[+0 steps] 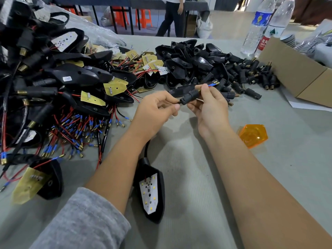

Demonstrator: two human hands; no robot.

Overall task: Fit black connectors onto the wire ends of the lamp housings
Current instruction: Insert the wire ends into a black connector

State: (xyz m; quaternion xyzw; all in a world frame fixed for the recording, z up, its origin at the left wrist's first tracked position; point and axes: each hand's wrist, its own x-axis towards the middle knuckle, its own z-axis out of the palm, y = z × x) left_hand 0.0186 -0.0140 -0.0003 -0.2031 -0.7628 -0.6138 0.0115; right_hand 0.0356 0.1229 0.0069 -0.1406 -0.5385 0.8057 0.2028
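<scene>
So a black connector [188, 98] is held just above centre frame, pinched from both sides. The left hand [155, 112] is curled, its thumb and forefinger nipped on the thin black lead at the connector's lower end. The right hand [209, 106] is wrapped round the upper end, where the brass threaded tip is, and blue-sleeved wire ends [213, 84] are seen poking out past its fingertips.

That lead is run down under the left wrist to a lamp housing [152, 191] laid face up at lower centre, white LED board showing, between the two forearms. Whether the connector is fully seated can't be told.

Room-wise: the whole left side of the worktop [206, 186] is taken up by a heap of wired housings [71, 76], with red and black leads [80, 130] spilled right up to the left forearm. Across the top middle a pile of empty black shells [188, 63] is stacked, and loose connectors [251, 78] are scattered to its right, butted against a cardboard box [296, 72] at the right edge. Two water bottles [265, 24] are stood behind the box. An orange lens [253, 135] is parked just right of the right forearm. Bare grey cloth is left at bottom centre and lower right.
</scene>
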